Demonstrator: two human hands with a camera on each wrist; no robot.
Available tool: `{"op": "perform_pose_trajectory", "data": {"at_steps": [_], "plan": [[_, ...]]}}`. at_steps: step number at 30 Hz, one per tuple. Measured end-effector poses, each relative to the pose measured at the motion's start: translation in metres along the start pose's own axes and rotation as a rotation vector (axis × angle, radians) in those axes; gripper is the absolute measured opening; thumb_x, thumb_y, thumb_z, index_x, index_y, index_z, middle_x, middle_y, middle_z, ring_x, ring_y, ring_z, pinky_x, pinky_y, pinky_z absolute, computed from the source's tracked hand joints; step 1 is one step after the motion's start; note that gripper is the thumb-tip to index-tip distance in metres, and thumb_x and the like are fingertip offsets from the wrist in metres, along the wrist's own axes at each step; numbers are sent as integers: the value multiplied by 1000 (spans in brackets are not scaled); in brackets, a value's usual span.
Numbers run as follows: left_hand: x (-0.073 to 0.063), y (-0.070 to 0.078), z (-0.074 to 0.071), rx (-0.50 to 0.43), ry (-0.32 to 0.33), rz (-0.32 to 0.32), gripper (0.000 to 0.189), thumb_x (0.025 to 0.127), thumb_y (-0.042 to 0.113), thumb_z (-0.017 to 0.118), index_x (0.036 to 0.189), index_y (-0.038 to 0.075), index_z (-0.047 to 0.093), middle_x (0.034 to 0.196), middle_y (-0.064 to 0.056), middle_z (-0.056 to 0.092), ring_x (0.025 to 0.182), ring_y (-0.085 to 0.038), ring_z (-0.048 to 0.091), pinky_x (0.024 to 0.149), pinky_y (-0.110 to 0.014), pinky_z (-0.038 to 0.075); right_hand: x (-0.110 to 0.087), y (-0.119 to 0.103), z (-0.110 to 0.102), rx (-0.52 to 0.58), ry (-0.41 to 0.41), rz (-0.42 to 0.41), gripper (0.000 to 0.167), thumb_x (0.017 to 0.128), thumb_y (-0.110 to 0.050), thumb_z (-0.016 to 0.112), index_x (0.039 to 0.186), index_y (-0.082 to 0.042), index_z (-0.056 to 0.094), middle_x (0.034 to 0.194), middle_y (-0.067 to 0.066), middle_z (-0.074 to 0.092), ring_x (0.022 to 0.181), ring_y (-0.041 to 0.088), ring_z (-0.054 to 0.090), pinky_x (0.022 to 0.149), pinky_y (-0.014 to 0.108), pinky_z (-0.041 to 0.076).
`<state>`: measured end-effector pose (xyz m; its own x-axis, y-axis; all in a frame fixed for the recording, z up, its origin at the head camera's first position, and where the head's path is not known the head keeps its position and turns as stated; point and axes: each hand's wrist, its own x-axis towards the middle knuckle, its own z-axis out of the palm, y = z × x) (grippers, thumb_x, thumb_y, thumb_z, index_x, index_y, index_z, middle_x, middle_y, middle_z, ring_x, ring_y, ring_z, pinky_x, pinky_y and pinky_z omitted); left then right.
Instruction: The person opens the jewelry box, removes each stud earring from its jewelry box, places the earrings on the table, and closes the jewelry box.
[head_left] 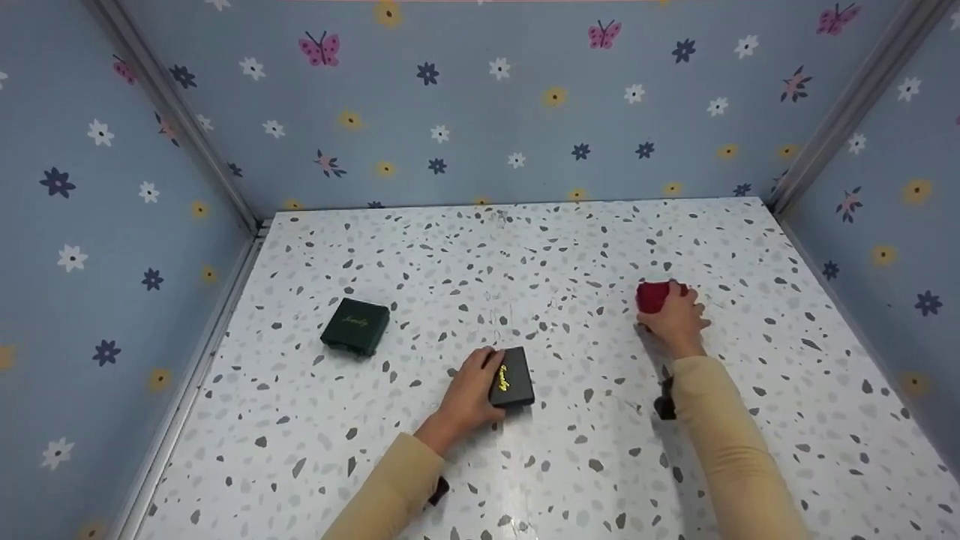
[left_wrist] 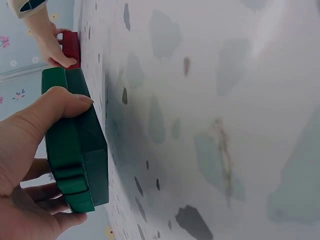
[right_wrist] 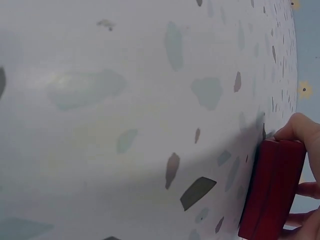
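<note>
Taking the dark box (head_left: 515, 377) as our landmark, we find the green box (head_left: 355, 327) well apart to its left and a little farther off, lying on the speckled tabletop (head_left: 570, 465) with no hand on it. At the landmark itself we see the left hand (head_left: 469, 390) gripping it, thumb and fingers spread across opposite edges — it looks grey in the head view, green in the left wrist view. Well to its right and farther away, the right hand (head_left: 675, 320) pinches the red box (head_left: 651, 298). We cannot tell whether either held box clears the surface. We judge the step in hand to be gripping both boxes; the next move calls for steady fingers — for lifting or releasing alike.
</note>
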<state>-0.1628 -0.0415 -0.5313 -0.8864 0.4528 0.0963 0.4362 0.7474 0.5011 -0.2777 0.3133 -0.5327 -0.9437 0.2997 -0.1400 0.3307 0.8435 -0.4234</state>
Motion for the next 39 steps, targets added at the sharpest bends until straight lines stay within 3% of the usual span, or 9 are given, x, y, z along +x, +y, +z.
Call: {"op": "perform_pose_trajectory", "data": {"at_steps": [8,17,23,33,39], "plan": [[-9,-13,-7,22,31,-20,92,55,19,80,132,-3,35,129,-19,35,119,-31,33,96,-40,32,-5,-3,0,-24,23,-82,87,72,-34,66,137,0,19,128,33,21,112,51,26,84,65,23],[-20,-26,-19,24,38,-109,92,57,19,81,134,-2,33,132,-19,32,120,-31,32,96,-41,32,-18,-15,-2,0,51,-208,87,69,-30,69,137,-2,22,135,30,17,115,47,25,86,65,19],[-27,-35,-26,40,47,-141,91,58,19,81,133,-2,34,132,-20,32,120,-31,32,95,-42,32,-28,-23,0,16,40,-276,89,66,-27,72,137,-5,24,134,27,20,114,45,27,84,64,23],[-40,-50,-35,51,70,-177,91,58,21,81,133,-1,34,130,-21,34,119,-34,33,92,-48,33,-52,-31,2,-5,54,-418,88,64,-28,73,137,-7,27,134,25,24,110,42,32,78,59,30],[-49,-59,-38,51,82,-206,91,58,22,81,133,-1,35,131,-23,33,120,-35,32,94,-46,32,-70,-41,4,2,24,-479,87,64,-30,74,136,-11,29,135,22,25,112,39,32,80,58,29]]}}
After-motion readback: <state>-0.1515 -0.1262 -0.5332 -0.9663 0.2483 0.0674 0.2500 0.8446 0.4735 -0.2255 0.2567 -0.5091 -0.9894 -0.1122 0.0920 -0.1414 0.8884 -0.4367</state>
